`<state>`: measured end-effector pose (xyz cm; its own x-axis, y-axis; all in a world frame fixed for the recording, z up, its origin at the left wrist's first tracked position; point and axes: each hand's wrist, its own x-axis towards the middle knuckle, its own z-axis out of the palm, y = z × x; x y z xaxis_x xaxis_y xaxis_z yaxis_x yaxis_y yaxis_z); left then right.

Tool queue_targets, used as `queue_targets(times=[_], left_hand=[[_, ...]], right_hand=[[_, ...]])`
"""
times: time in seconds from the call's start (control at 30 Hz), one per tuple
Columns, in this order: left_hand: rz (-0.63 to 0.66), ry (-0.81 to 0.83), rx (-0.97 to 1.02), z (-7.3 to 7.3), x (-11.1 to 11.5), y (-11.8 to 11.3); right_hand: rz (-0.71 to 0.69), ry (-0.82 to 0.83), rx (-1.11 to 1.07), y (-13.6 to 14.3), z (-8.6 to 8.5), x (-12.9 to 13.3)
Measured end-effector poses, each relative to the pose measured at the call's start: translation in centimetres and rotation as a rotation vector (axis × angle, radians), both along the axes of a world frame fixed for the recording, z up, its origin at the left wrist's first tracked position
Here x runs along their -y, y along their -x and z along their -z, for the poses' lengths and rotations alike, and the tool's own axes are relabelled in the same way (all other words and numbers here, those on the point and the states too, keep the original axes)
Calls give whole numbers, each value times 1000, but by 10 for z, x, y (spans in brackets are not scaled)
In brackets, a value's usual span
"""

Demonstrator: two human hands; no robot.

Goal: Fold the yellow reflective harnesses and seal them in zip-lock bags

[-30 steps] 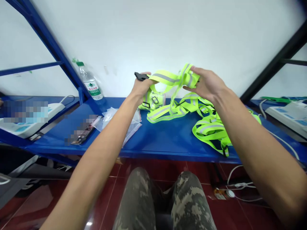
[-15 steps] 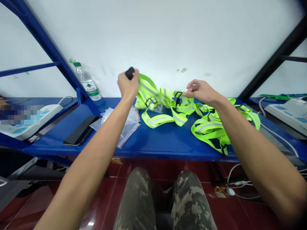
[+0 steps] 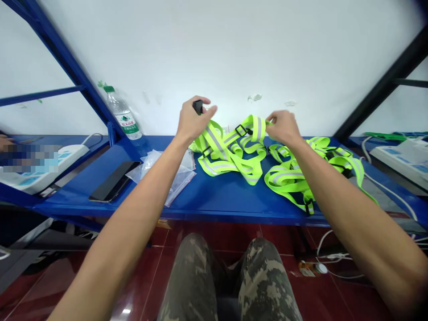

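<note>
My left hand (image 3: 195,117) is raised over the blue bench and holds a black piece (image 3: 198,107) that looks like a buckle. Its thumb and forefinger stand partly apart. Below that hand hangs a fluorescent yellow-green reflective strap (image 3: 217,145) with a silver stripe and black adjusters, lying loosely looped on the bench. Between thumb and fingers, my right hand (image 3: 282,126) pinches a raised section of this strap. Under and beyond my right forearm, a heap of similar reflective straps (image 3: 290,176) lies tangled. Whether the black piece joins the strap is hidden by my fingers.
On the blue bench (image 3: 214,200), clear zip bags (image 3: 177,183) and a black phone (image 3: 113,183) lie to the left. A water bottle (image 3: 123,113) stands against the wall. White power strips flank both sides, and a person's hand (image 3: 5,143) shows at far left.
My left hand has moved right and its fingers have loosened apart. My right hand has closed on the strap and lifted a section of it, so the loops have shifted.
</note>
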<state>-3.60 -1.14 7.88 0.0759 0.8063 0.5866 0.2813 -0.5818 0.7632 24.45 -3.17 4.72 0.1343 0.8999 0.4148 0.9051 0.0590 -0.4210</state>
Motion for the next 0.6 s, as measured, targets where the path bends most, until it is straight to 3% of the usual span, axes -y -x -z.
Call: queue_targets(times=[0.1,0.27,0.43,0.53,0.6], left_hand=[[119,24,-43,0,7,-19],[266,-40,-153,-2,7,-41],[281,-86,-231,3,6,-35],[255,-100,-185,8,10,-33],[291,-25,-133,10,13,-34]], right_hand=[[-70,-256,-115,25,-19,17],[-288,-266,-265,63,-41,58],[-480,-87,-415,50,-47,63],[-388,-147,-559,35,-39,47],[-395,-47,-555,30,-33,39]])
